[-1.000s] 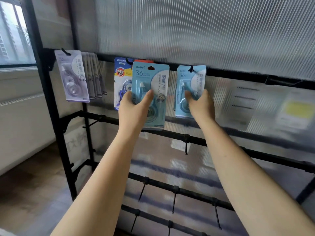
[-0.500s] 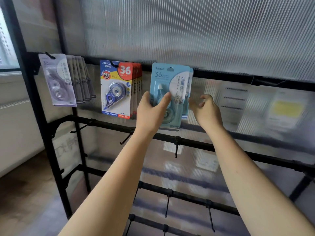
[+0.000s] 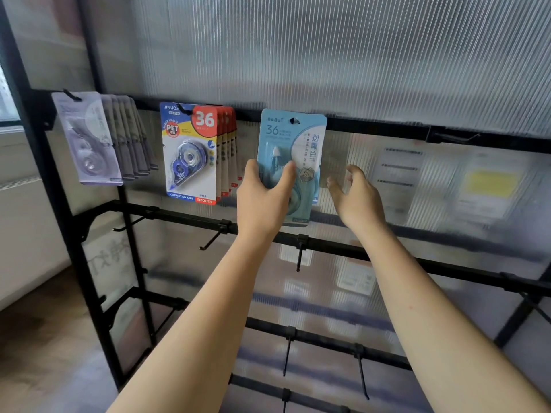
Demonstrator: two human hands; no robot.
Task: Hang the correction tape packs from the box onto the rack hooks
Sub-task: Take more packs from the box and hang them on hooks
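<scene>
At the far left of the black rack (image 3: 74,234), a row of pale lilac correction tape packs (image 3: 89,141) hangs from the top rail, fanned one behind another. Next along hangs a stack of blue, yellow and red packs (image 3: 190,153), the front one showing a big "36", a "PET" badge and a blue dispenser under its clear blister.

The left hand (image 3: 262,201) holds a light blue pack (image 3: 293,150) up against the top rail, thumb across the front of the blister, the other fingers behind the card. The card is printed with "36" and a column of characters, and a pale teal dispenser sits in the blister. A hook tip (image 3: 295,120) shows through the hang hole at its top edge.

Just right of the pack, the right hand (image 3: 356,198) hovers with fingers loosely curled and spread, gripping nothing. Bare hooks (image 3: 299,254) stick out from the lower rails.
</scene>
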